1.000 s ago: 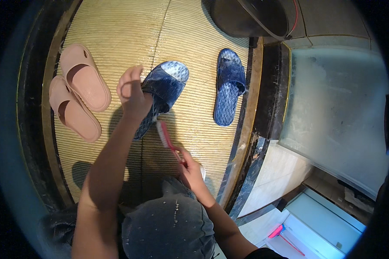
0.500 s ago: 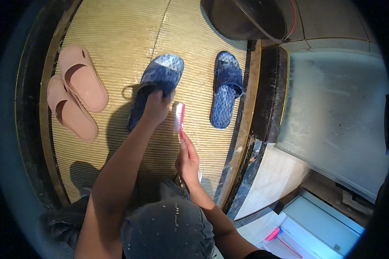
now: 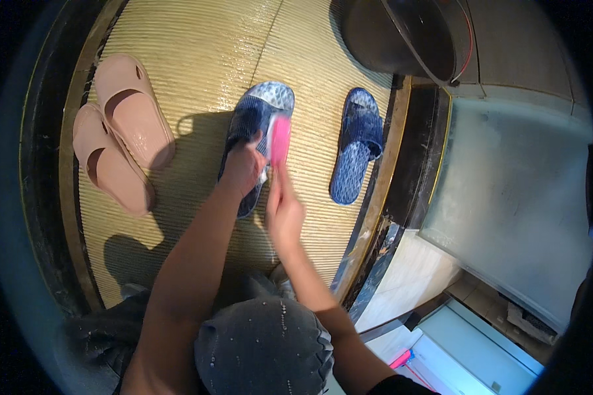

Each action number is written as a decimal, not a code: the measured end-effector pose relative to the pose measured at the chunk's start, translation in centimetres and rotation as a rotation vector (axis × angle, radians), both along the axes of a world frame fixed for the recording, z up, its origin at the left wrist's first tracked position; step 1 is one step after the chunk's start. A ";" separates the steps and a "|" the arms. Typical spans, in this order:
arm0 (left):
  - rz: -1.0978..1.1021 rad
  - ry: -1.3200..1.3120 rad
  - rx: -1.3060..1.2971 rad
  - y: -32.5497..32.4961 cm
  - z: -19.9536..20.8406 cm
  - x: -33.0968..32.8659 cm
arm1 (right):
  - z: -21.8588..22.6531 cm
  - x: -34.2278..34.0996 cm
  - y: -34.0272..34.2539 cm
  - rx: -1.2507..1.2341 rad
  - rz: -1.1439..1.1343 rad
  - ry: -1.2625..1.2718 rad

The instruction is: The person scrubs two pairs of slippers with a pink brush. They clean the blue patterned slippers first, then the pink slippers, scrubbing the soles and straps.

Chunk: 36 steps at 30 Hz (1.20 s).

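Observation:
My left hand [image 3: 245, 169] grips a blue patterned slipper [image 3: 249, 118] at its strap, its fingers partly hidden inside the opening. The slipper's toe points away from me. In my right hand [image 3: 285, 214] is a pink scrub brush [image 3: 281, 140] with white bristles, held by its handle. The brush head lies against the right side of the slipper's strap and is smeared by motion. To the right, the matching blue slipper [image 3: 356, 148] rests on the ribbed floor.
A pair of pink slippers [image 3: 138, 112] sits on the left of the wet, yellowish ribbed floor [image 3: 197, 72]. A dark bucket [image 3: 402, 39] stands at the far right. Along the right runs a dark stone edge [image 3: 412, 164], with a frosted panel [image 3: 501, 197] beyond it.
My right hand has moved the brush up from beside the slipper onto its strap, and its pink back now shows. My left hand still grips the slipper, which is turned slightly more upright.

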<state>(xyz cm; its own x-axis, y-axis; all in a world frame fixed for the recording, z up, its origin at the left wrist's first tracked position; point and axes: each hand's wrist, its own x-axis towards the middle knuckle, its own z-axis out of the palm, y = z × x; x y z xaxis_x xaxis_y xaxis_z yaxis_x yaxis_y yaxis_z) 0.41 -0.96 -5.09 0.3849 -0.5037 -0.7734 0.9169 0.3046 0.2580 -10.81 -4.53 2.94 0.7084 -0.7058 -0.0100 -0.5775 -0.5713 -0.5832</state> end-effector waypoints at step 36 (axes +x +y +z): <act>0.113 0.040 -0.222 -0.3 -0.2 0.3 | 2.5 3.4 -2.3 -0.151 0.143 0.275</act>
<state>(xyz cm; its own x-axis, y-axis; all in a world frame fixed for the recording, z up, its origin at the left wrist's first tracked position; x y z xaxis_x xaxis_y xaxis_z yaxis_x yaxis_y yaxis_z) 0.74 -1.24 -5.30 0.4200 -0.6186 -0.6640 0.8818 0.4512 0.1374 -7.41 -6.86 5.44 0.7853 -0.6080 -0.1170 -0.6094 -0.7257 -0.3193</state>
